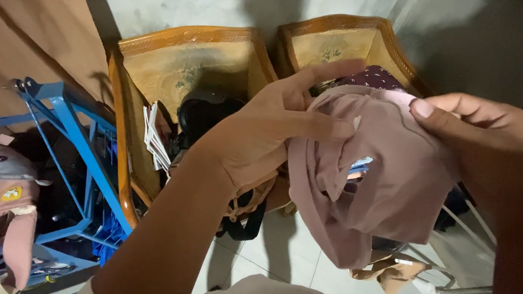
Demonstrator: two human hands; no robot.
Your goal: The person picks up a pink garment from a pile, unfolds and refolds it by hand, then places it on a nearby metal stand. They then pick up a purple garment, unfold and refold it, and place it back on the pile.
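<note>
- The cloth point(379, 183), a soft mauve garment, was held up in the air in front of the right chair point(338, 43), bunched and half folded, hanging down toward the floor tiles point(285, 255).
- Left hand point(274, 130) had its fingers mostly spread, thumb and forefinger pinching a fold at the cloth's upper left edge.
- Right hand point(477, 125) was closed on the cloth's top right corner, thumb pressed flat on the fabric.
- To do this bit well, I'd say keep both pinches right at the top hem and pull them apart evenly so the bunching drops out, no yanking, it looked stretchy.
- Long axis ran roughly left to right between the two hands, tilted slightly; the loose end pointed down and a bit left.
- Left of the cloth sat the left chair point(188, 65) with dark stuff piled on it, and further left a blue rack point(71, 131).
</note>
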